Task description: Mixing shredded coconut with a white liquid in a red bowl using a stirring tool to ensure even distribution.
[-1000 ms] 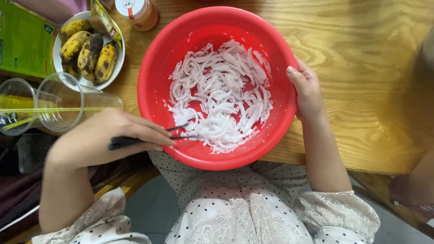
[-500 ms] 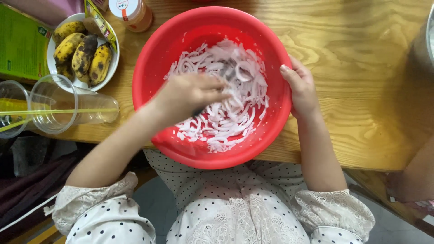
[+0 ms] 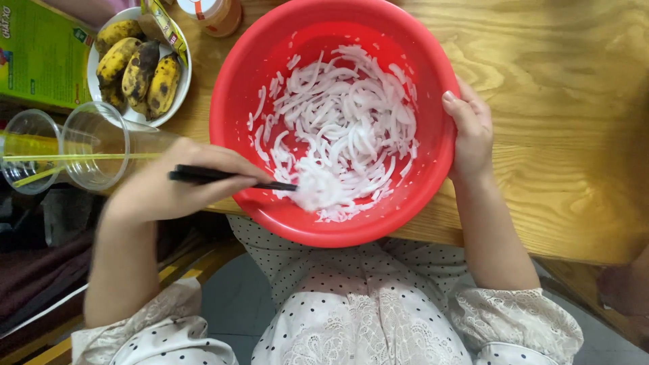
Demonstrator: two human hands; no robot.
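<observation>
A red plastic bowl (image 3: 433, 81) sits on the wooden table and holds white sliced strips (image 3: 338, 128) coated in something white. My left hand (image 3: 182, 182) is at the bowl's left rim, gripping black chopsticks (image 3: 216, 177) whose tips reach into the strips at the near side of the bowl. My right hand (image 3: 470, 132) holds the right rim of the bowl, thumb over the edge.
A white plate of spotted bananas (image 3: 138, 71) stands at the back left, next to a green box (image 3: 37, 57). Clear plastic cups (image 3: 88, 145) with a yellow straw lie left of my hand. A jar with an orange lid (image 3: 213, 13) is behind the bowl. The table edge (image 3: 574, 247) runs near my body.
My left hand has pulled back from the middle of the bowl to its left rim with the chopsticks. The strips have shifted. My right hand stays on the rim.
</observation>
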